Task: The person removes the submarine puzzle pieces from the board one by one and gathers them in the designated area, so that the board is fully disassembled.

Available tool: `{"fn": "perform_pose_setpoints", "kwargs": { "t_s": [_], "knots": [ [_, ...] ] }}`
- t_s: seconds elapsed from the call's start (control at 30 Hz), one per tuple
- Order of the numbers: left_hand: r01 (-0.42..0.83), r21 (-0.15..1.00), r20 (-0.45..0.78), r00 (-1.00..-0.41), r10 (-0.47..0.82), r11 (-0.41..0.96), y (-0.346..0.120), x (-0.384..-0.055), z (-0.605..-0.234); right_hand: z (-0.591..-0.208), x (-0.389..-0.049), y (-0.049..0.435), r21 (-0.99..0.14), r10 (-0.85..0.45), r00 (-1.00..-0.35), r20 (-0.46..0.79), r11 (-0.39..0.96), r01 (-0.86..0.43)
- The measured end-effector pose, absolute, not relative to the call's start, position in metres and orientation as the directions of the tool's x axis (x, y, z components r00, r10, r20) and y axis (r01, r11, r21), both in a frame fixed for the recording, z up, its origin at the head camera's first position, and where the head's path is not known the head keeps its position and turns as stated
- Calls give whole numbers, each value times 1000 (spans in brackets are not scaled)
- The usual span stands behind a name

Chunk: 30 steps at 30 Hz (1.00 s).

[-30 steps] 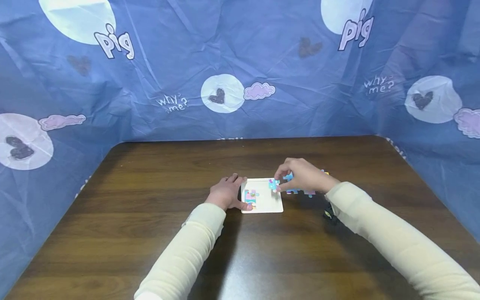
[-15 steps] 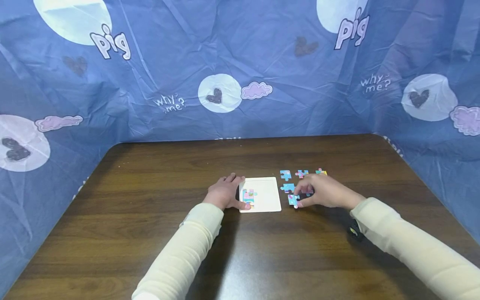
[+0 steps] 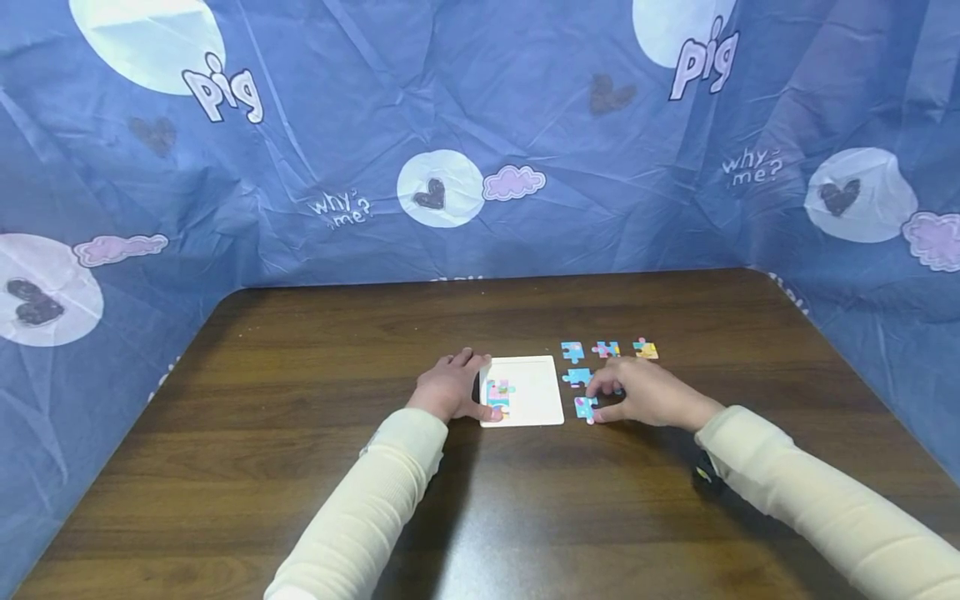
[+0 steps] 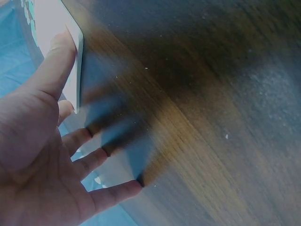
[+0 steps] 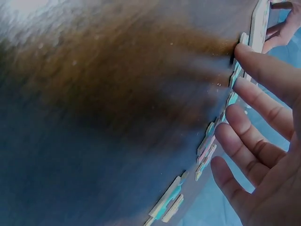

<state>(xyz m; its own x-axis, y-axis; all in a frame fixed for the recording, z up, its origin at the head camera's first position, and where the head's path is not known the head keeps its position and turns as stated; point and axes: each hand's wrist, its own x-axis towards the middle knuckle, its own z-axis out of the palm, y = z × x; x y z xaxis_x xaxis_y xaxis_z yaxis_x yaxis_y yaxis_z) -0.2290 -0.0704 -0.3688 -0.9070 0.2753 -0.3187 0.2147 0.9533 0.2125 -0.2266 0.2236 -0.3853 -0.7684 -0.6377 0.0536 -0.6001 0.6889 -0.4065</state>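
Note:
My left hand [image 3: 450,386] rests at the left side of a square white puzzle tray [image 3: 536,400]. Its thumb presses on the tray's near-left corner, over joined pink and blue puzzle pieces [image 3: 498,393]. In the left wrist view the other fingers [image 4: 116,195] are spread along the table beside the tray. To the right of the tray, my right hand [image 3: 648,392] pinches a light blue puzzle piece [image 3: 585,407] at its edge, between thumb and forefinger. That piece lies low at the tabletop. The right wrist view shows it edge-on by the thumb tip.
Several loose puzzle pieces lie behind the right hand: a blue one [image 3: 572,351], a pink-and-blue one [image 3: 606,349], a yellow one [image 3: 645,348] and another blue one [image 3: 577,377]. Others are partly hidden under the fingers. A blue printed cloth [image 3: 510,108] surrounds the brown table [image 3: 337,350].
My right hand has carried the light blue piece from above the tray's far-right corner to the table right of the tray, then shifted it slightly nearer. The left hand has stayed in place.

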Motion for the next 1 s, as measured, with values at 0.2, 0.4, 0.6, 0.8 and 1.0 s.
{"fn": "perform_pose_setpoints", "kwargs": {
  "t_s": [0.2,0.4,0.6,0.8,1.0],
  "knots": [
    [213,215,-314,-909,273,953,-71,-229,-369,-378,-228,222,-488,-598,-799,57,682,-545],
    [207,221,-314,-910,270,953,-71,-227,-366,-371,-231,206,-592,-580,-814,25,648,-480],
    [199,223,-312,-913,264,954,-71,-227,-365,-373,-238,178,-646,-576,-817,-20,631,-429],
    [204,214,-305,-915,264,955,-72,-226,-366,-374,-244,147,-636,-526,-847,-73,679,-366],
    [213,201,-300,-916,267,956,-73,-227,-367,-375,-246,121,-593,-488,-862,-136,737,-323]
  ]
}}
